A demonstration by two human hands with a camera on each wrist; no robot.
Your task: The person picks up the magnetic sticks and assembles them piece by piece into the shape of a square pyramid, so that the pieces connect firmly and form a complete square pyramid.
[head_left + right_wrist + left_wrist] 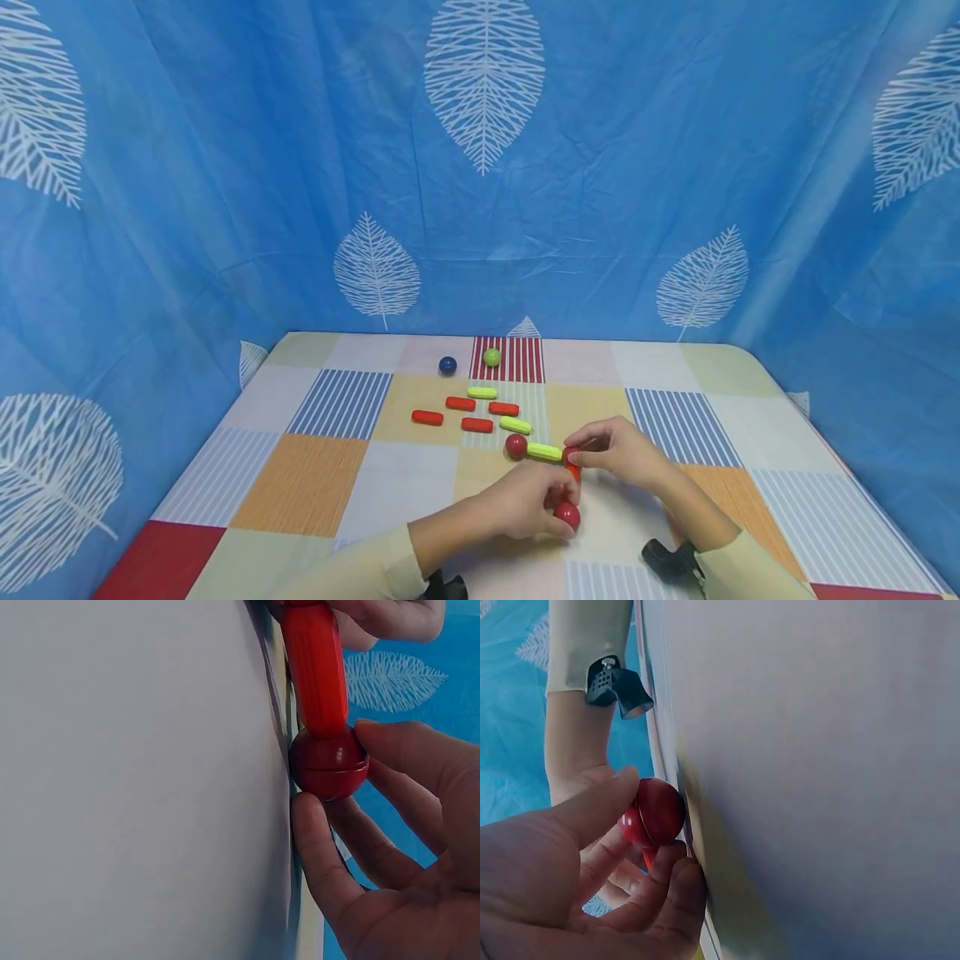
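Note:
My left hand pinches a red ball between thumb and fingers, close to the cloth; the left wrist view shows this red ball with a seam around it. My right hand pinches another red ball, farther back. A red rod runs between these two balls, its end against the ball in my right hand. A yellow-green rod lies between that same ball and a third red ball to the left. Fingers partly hide the red rod in the head view.
Behind the hands lie several loose red rods and two yellow-green rods. Farther back sit a dark blue ball and a green ball. A patchwork cloth covers the table; a blue curtain hangs around it.

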